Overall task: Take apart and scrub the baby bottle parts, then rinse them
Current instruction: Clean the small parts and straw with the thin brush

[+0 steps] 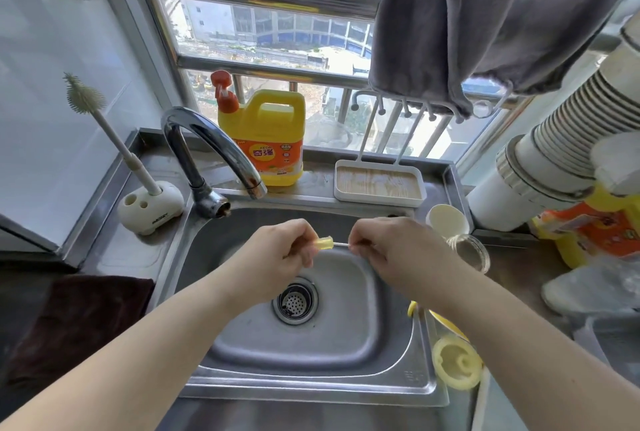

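Observation:
Over the steel sink (346, 354) my left hand (277, 250) pinches a small translucent yellow bottle part (322, 243). My right hand (391, 247) pinches a thin white stick (341, 245) whose tip enters that yellow part. A clear glass bottle (472, 252) lies on the right counter beside a cream cap (446, 221). A yellow ring-shaped bottle collar (455, 363) rests on the sink's right rim. A white bottle brush (114, 139) stands upright in its holder (150, 205) at the left.
The chrome tap (207, 150) arches over the basin, with no water running. A yellow detergent jug (266, 139) and a white tray (379, 182) sit on the back ledge. A grey cloth (485, 21) hangs above. Stacked cups (575, 125) crowd the right; a dark towel (76, 326) lies left.

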Tool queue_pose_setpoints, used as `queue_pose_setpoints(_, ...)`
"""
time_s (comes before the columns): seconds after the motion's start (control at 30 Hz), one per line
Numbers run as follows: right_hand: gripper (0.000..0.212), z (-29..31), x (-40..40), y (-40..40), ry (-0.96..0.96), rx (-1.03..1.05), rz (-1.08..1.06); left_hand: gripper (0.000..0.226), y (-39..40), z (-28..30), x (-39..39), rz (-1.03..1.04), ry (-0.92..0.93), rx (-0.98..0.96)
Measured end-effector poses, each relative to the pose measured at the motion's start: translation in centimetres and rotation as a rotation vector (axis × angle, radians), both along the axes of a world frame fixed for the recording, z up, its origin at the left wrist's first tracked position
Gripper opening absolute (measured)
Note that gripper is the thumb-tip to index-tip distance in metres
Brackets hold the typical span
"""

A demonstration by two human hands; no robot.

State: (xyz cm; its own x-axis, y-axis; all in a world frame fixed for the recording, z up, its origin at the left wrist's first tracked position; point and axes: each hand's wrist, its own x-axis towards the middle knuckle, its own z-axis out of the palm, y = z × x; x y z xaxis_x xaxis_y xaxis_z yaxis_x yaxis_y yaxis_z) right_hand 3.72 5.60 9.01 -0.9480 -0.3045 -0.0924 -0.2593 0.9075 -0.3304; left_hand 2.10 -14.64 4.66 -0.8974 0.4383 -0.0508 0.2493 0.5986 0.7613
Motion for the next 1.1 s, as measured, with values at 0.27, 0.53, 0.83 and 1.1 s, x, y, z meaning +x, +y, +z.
queue_pose_setpoints(0.27,0.009,0.5,-0.3,0.3,0.044,-0.001,-0.050,0.030,0.1,1.0,0.0,-0.015,-0.017,0.016)
queue_pose_setpoints(0.53,0.010,0.7,-0.1,0.9,0.047,-0.015,-0.072,0.033,0.1,0.7,-0.1,-0.050,0.035,-0.029)
queue_pose_setpoints(0.83,0.008,0.8,-0.4,1.7,0.069,-0.090,-0.135,0.020,0.1,0.9,-0.2,-0.058,0.048,-0.023)
queue_pose_setpoints(1.1,0.011,0.9,-0.4,1.4,-0.021,-0.225,-0.089,0.020,0.3,0.8,-0.2,-0.059,0.058,-0.056)
